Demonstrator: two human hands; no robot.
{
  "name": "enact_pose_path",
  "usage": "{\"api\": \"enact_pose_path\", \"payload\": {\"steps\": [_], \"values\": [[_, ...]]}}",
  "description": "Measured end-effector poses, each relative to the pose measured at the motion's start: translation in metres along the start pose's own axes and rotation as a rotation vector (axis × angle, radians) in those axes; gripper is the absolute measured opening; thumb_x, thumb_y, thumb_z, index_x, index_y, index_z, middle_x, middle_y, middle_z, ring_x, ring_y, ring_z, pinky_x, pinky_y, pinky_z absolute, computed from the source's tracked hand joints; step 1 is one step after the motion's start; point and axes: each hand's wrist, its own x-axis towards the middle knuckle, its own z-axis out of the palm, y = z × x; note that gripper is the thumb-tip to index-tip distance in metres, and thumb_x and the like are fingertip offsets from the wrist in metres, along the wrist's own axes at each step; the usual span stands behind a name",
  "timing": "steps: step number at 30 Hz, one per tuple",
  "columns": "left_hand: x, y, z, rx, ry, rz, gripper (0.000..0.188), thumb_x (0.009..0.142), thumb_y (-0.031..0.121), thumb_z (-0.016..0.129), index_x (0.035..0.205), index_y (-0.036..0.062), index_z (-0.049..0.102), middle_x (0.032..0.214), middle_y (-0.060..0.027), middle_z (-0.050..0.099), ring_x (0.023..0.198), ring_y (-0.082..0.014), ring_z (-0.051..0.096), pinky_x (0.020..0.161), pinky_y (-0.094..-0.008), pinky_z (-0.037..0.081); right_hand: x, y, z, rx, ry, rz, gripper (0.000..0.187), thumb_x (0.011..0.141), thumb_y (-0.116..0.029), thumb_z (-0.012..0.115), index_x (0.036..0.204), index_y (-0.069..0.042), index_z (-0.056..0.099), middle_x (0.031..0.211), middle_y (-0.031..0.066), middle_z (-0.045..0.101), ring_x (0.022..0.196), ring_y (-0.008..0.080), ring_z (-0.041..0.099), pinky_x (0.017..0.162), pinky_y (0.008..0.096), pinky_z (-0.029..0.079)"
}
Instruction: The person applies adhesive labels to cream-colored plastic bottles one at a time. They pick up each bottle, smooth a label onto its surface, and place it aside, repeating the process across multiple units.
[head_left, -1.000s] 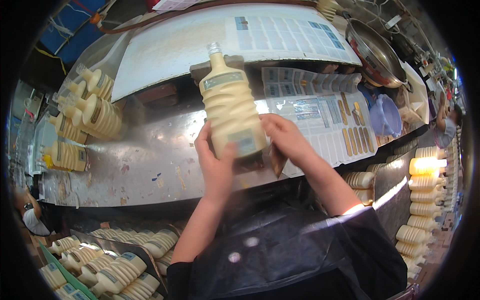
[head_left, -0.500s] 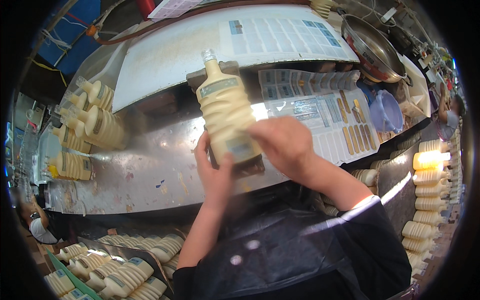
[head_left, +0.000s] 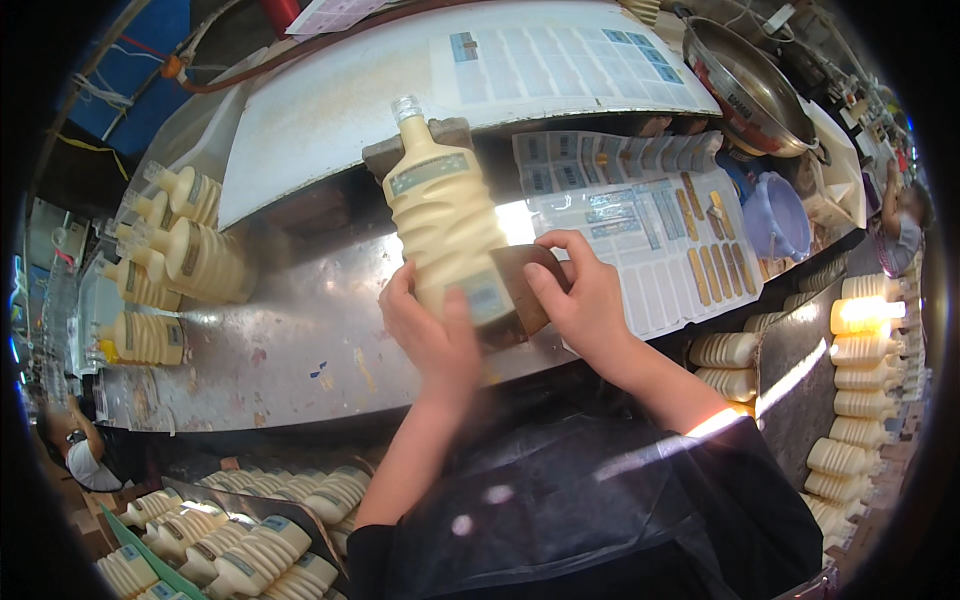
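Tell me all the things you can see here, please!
Held bottle: one, cream, ribbed, clear cap, lying on a brown block on the metal table.
Other bottles: many, cream, left of table, bottom left and right edge.
Label sheets: several, white with blue and gold stickers, right of bottle.
Metal pan: one, grey, top right.
Plastic bowl: one, lilac, right.
Left hand: on the bottle's lower end.
Right hand: at the bottle's base.

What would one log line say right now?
left hand: holds cream bottle | right hand: on its lower side | surface: metal table
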Motion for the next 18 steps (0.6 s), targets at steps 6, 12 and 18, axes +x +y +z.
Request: {"api": "enact_pose_path", "payload": {"steps": [6, 12, 18], "values": [[0.001, -0.003, 0.003, -0.27, 0.005, -0.104, 0.053, 0.103, 0.03, 0.058, 0.14, -0.0042, 0.043, 0.128, -0.0162, 0.052, 0.12, -0.0258, 0.049, 0.111, -0.0412, 0.035, -0.004, -0.014, -0.002, 0.062, -0.011, -0.121, 0.031, 0.091, -0.027, 0.07, 0.117, -0.012, 0.062, 0.071, 0.016, 0.07, 0.066, 0.0383, 0.069, 0.063, 0.0454, 0.054], [0.005, 0.0, -0.005, -0.485, -0.052, -0.304, 0.047, 0.102, 0.024, 0.063, 0.139, 0.0013, 0.045, 0.126, -0.0115, 0.053, 0.119, -0.0209, 0.049, 0.11, -0.037, 0.037, 0.014, -0.017, -0.005, -0.199, 0.169, -0.539, 0.024, 0.092, -0.009, 0.072, 0.115, -0.005, 0.069, 0.088, 0.0183, 0.073, 0.077, 0.0335, 0.072, 0.069, 0.0377, 0.057], [0.011, -0.012, -0.009, -0.758, -0.066, -0.473, 0.03, 0.105, 0.014, 0.057, 0.134, 0.0038, 0.051, 0.122, -0.0081, 0.057, 0.112, -0.0149, 0.054, 0.102, -0.032, 0.045, -0.016, -0.03, 0.006, -0.247, -0.197, -1.143, 0.024, 0.081, -0.01, 0.068, 0.104, -0.002, 0.067, 0.101, 0.0098, 0.067, 0.088, 0.0269, 0.068, 0.074, 0.0386, 0.055]]}}
